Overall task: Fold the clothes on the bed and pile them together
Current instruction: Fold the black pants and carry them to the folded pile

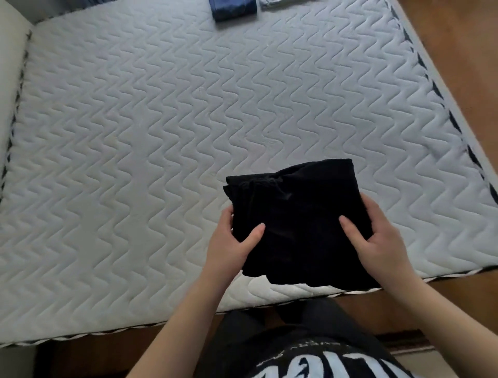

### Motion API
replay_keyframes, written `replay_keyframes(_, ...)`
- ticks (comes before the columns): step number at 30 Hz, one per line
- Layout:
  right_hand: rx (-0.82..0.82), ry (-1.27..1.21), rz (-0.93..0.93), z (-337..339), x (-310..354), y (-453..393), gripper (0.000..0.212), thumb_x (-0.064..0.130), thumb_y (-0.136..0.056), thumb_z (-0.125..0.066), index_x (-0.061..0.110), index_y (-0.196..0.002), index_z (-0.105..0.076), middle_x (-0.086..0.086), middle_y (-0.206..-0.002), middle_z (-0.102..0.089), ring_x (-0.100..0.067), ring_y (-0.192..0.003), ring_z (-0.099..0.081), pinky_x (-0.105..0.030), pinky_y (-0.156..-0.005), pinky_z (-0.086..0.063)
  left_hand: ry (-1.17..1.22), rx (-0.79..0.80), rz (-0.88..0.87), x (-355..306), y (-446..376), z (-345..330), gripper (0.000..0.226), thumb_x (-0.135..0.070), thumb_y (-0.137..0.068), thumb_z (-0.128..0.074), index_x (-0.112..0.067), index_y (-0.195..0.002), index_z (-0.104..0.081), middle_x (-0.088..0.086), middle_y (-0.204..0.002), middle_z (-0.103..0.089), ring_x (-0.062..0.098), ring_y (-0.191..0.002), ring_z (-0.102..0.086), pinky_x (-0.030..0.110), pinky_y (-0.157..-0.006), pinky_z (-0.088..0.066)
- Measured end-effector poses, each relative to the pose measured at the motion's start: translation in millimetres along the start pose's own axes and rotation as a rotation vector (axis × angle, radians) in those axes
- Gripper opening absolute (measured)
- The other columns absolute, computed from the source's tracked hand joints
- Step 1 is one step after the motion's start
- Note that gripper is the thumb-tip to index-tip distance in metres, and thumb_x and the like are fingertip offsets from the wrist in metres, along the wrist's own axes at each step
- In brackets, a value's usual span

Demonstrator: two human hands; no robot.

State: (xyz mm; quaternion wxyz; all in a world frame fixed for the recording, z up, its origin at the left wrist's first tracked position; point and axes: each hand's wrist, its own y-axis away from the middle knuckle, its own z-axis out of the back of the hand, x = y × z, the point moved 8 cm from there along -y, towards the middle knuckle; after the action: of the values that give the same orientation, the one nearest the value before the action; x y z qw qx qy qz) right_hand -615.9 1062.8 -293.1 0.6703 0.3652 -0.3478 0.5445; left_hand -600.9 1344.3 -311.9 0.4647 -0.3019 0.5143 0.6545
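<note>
A folded black garment [296, 215] is held above the near edge of the white quilted mattress [161, 135]. My left hand [231, 242] grips its left side, thumb on top and fingers underneath. On the garment's right side my right hand [377, 237] grips the same way, with the thumb lying on the cloth. At the far edge of the mattress lies a folded dark blue garment [233, 9], and a folded light grey garment [272, 3] sits just to its right, cut off by the frame.
A wooden floor [458, 40] runs along the mattress's right side and in front of it. A pale wall or bed frame [10, 81] borders the left side. My own dark clothing fills the bottom of the view.
</note>
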Motion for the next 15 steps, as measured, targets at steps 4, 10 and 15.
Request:
replay_keyframes(4, -0.045, 0.011, -0.037, 30.0, 5.8, 24.1, 0.049, 0.030, -0.093, -0.061, 0.028, -0.139, -0.046, 0.021, -0.123, -0.058, 0.015, -0.104, -0.051, 0.004, -0.085, -0.034, -0.115, 0.041, -0.100, -41.1, 19.9, -11.3, 0.047, -0.040, -0.082, -0.075, -0.054, -0.116, -0.046, -0.037, -0.105, -0.061, -0.012, -0.094, -0.062, 0.005, -0.073, -0.048)
replay_keyframes(10, -0.185, -0.025, -0.079, 49.9, 10.9, 58.5, 0.044, 0.033, -0.092, -0.062, 0.036, -0.134, -0.048, 0.042, -0.113, -0.055, 0.019, -0.105, -0.051, 0.003, -0.082, -0.036, -0.185, 0.073, -0.174, -59.1, 32.4, -2.3, 0.052, -0.050, -0.074, -0.073, -0.046, -0.121, -0.051, -0.028, -0.102, -0.065, -0.004, -0.089, -0.066, 0.023, -0.077, -0.056)
replay_keyframes(15, -0.297, -0.044, -0.121, 51.6, 16.9, 97.1, 0.046, 0.037, -0.091, -0.064, 0.040, -0.133, -0.046, 0.037, -0.117, -0.056, 0.017, -0.107, -0.053, 0.003, -0.081, -0.037, -0.171, 0.165, -0.221, -56.1, 38.3, -3.5, 0.046, -0.049, -0.072, -0.071, -0.052, -0.114, -0.052, -0.026, -0.098, -0.067, 0.000, -0.085, -0.068, 0.031, -0.075, -0.059)
